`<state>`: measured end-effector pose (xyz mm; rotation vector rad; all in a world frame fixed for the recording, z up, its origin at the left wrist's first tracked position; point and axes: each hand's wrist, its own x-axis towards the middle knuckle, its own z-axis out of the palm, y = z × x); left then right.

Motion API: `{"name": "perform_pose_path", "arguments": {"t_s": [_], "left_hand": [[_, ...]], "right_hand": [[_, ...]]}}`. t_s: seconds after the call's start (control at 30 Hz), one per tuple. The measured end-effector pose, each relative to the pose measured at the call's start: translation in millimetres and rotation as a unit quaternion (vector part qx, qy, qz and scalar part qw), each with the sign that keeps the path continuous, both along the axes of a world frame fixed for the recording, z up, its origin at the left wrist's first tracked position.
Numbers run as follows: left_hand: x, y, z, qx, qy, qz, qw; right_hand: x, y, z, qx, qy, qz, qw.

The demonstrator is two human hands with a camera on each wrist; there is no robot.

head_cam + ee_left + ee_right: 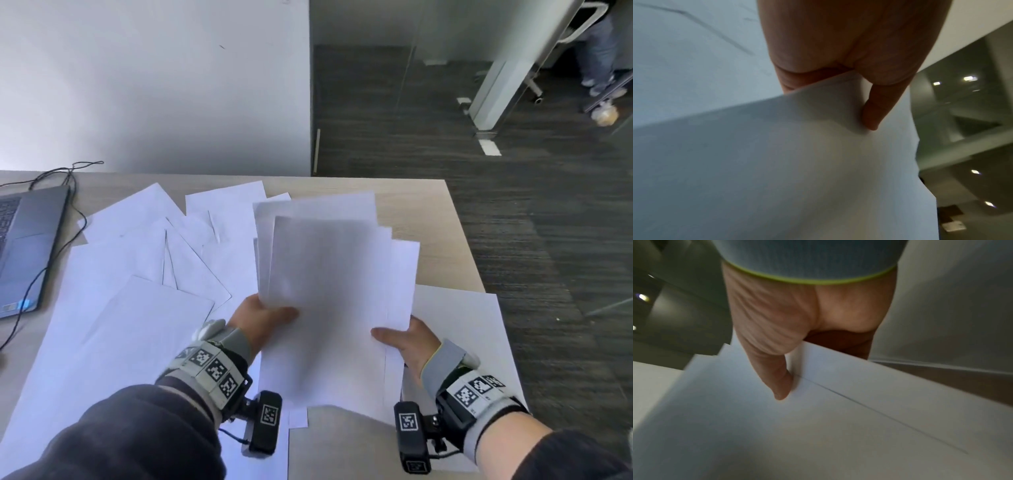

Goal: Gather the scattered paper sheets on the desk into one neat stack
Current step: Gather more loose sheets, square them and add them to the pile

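A loose bundle of white paper sheets is lifted above the desk, its edges uneven and fanned. My left hand pinches the bundle's left edge with the thumb on top. My right hand pinches its right edge the same way. In the left wrist view the thumb presses the held sheets; in the right wrist view the thumb lies on the top sheet. Several more white sheets lie scattered and overlapping on the wooden desk, mostly to the left. One sheet lies under my right hand.
An open grey laptop with a black cable sits at the desk's left edge. The desk's right edge drops to dark carpet. A white wall stands behind the desk. A person's legs show far right.
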<state>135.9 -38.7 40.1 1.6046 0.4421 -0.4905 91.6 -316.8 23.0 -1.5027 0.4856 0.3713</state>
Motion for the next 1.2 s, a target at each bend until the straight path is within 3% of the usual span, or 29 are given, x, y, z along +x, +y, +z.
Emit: {"name": "perform_pose_path", "arguments": {"t_s": [0.13, 0.23, 0.57, 0.7, 0.8, 0.97, 1.2], "left_hand": [[10, 7, 49, -0.055, -0.123, 0.017, 0.991], [10, 11, 64, -0.069, -0.167, 0.002, 0.984], [-6, 4, 44, -0.046, -0.135, -0.013, 0.990], [-3, 1, 50, -0.062, -0.155, -0.001, 0.986], [-4, 2, 43, -0.067, -0.135, -0.007, 0.989], [-15, 2, 13, -0.002, -0.044, -0.016, 0.999], [-12, -26, 15, 0.040, 0.014, -0.044, 0.998]], "right_hand": [[17, -1, 49, 0.021, -0.107, -0.012, 0.994], [24, -2, 63, -0.006, -0.179, 0.002, 0.984], [15, 23, 53, 0.015, -0.191, 0.011, 0.981], [19, 26, 59, 0.044, -0.231, 0.000, 0.972], [19, 24, 46, 0.045, -0.184, 0.000, 0.982], [7, 14, 6, -0.038, -0.061, 0.049, 0.996], [-7, -14, -3, -0.041, -0.055, -0.026, 0.997]]}}
